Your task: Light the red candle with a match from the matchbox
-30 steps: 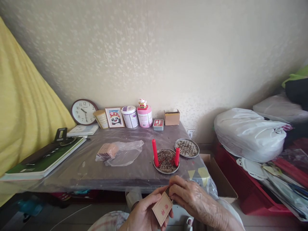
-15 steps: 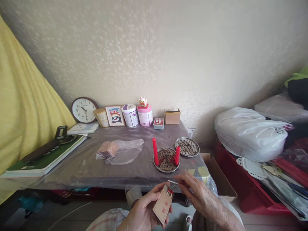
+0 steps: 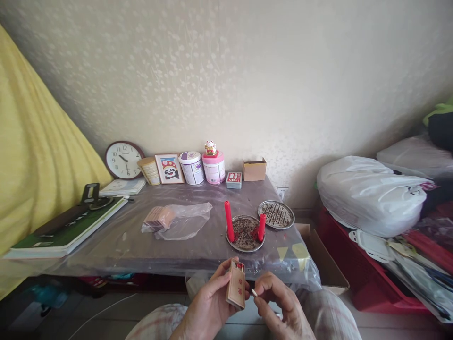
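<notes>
My left hand (image 3: 214, 300) is closed around a matchbox (image 3: 236, 286), which stands tilted upright with its tray slid partly out at the top. Several red-tipped matches (image 3: 239, 266) show in that opening. Close to the box's right side, my right hand (image 3: 278, 302) pinches a single match (image 3: 254, 293) between thumb and forefinger; its far end is hard to make out. Beyond both hands, a round metal dish (image 3: 247, 245) with dark residue carries a taller red candle (image 3: 229, 222) and a shorter red candle (image 3: 262, 227). I see no flame on either.
A second metal dish (image 3: 276, 215) lies behind the candles. Wrapped pinkish packs in a plastic bag (image 3: 184, 222) rest left of centre on the plastic-covered table (image 3: 116, 238). Along the wall stand a clock (image 3: 124, 160), tubs and a small carton (image 3: 254, 170). A red bin (image 3: 368, 278) is at right.
My right hand has come down and left with the match, from beyond the box's open end to its right side. The matchbox has turned more upright in my left hand.
</notes>
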Available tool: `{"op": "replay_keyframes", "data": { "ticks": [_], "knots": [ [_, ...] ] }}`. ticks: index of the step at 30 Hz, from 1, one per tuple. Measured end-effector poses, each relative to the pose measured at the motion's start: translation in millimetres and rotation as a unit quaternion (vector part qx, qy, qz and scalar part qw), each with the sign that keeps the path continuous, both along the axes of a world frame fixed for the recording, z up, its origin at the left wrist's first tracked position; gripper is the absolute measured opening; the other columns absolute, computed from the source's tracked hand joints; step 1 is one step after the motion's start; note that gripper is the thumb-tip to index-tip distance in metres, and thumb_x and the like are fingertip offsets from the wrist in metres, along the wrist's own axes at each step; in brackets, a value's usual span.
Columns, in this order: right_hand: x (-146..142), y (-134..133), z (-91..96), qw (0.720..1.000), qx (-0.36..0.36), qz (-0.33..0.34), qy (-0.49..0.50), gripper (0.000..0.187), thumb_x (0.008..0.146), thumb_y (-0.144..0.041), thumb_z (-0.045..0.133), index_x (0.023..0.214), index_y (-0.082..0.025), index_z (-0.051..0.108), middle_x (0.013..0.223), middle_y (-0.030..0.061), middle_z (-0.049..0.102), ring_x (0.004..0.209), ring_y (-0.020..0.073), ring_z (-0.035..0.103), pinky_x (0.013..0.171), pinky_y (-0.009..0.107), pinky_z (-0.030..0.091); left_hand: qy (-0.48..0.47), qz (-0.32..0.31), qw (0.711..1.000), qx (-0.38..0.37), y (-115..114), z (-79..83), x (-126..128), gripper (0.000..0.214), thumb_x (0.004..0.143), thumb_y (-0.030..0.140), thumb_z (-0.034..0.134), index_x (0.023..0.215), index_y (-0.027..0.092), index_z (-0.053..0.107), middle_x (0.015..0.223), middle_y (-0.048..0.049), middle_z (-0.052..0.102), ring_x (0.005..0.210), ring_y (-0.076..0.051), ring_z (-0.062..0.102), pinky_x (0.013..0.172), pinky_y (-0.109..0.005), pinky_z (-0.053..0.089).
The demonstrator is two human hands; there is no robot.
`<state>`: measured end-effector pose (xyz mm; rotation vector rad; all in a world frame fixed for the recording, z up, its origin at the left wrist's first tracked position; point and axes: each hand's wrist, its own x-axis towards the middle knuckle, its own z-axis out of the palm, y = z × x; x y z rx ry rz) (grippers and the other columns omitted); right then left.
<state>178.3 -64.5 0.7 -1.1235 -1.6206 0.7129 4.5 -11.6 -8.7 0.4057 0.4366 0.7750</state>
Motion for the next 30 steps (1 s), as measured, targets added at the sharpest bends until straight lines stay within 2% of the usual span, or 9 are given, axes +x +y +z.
{"op": "replay_keyframes", "data": {
  "ticks": [4, 11, 19, 22, 26, 30],
  "knots": [
    [-6.9, -1.9, 1.8, 0.998, 0.066, -0.002, -0.020, 0.012, 0.087, -0.013, 0.054, 0.088, -0.024, 0.054, 0.079, -0.0014, 0.058, 0.068, 0.0118, 0.058, 0.063, 0.020, 0.050, -0.025, 0.015, 1.000, -0.007, 1.5, -1.3, 0.9, 0.024, 0.088, 0.019, 0.052, 0.111, 0.023, 0.061, 0.094, -0.0044, 0.070, 0.084, -0.018, 0.065, 0.078, -0.030, 0.043],
    [-16.0, 2.4, -9.4, 0.985, 0.165, -0.012, -0.056, 0.017, 0.084, -0.007, 0.056, 0.091, -0.023, 0.053, 0.081, 0.0000, 0.059, 0.067, 0.0113, 0.059, 0.061, 0.018, 0.051, -0.021, 0.029, 0.999, -0.004, -0.2, -0.4, 2.0, 0.019, 0.089, 0.022, 0.052, 0.104, 0.021, 0.063, 0.091, -0.0053, 0.069, 0.084, -0.019, 0.064, 0.078, -0.031, 0.043],
    [-15.6, 3.9, -14.8, 0.987, 0.149, -0.035, -0.052, 0.016, 0.086, -0.009, 0.059, 0.091, -0.023, 0.054, 0.083, 0.0011, 0.061, 0.072, 0.0129, 0.062, 0.063, 0.019, 0.052, 0.018, 0.024, 1.000, 0.009, -1.2, -0.3, 0.9, 0.015, 0.090, 0.021, 0.052, 0.099, 0.020, 0.065, 0.095, -0.0057, 0.069, 0.087, -0.016, 0.062, 0.074, -0.027, 0.043],
    [-14.2, 3.6, -15.1, 0.989, 0.129, -0.039, -0.055, 0.015, 0.085, -0.011, 0.060, 0.089, -0.024, 0.054, 0.083, 0.0007, 0.062, 0.073, 0.0138, 0.062, 0.064, 0.021, 0.052, 0.048, 0.044, 0.997, 0.039, -1.2, -0.8, 1.6, 0.014, 0.089, 0.023, 0.054, 0.095, 0.019, 0.066, 0.094, -0.0042, 0.067, 0.083, -0.015, 0.059, 0.074, -0.027, 0.043],
    [-13.3, 2.2, -16.5, 0.990, 0.125, -0.045, -0.051, 0.013, 0.087, -0.013, 0.060, 0.089, -0.024, 0.054, 0.082, 0.0008, 0.061, 0.076, 0.0148, 0.063, 0.067, 0.023, 0.052, 0.115, 0.081, 0.986, 0.092, -1.6, -1.0, 4.0, 0.013, 0.087, 0.028, 0.058, 0.094, 0.020, 0.065, 0.081, -0.0014, 0.063, 0.076, -0.014, 0.056, 0.071, -0.027, 0.041],
    [-13.4, 1.4, -14.3, 0.989, 0.126, -0.050, -0.052, 0.013, 0.087, -0.014, 0.060, 0.089, -0.024, 0.053, 0.082, 0.0003, 0.061, 0.076, 0.0144, 0.062, 0.066, 0.022, 0.051, 0.159, 0.106, 0.972, 0.133, -4.2, 1.1, 5.3, 0.017, 0.087, 0.034, 0.059, 0.101, 0.024, 0.062, 0.084, 0.0003, 0.063, 0.077, -0.014, 0.055, 0.072, -0.027, 0.041]
  ]
}}
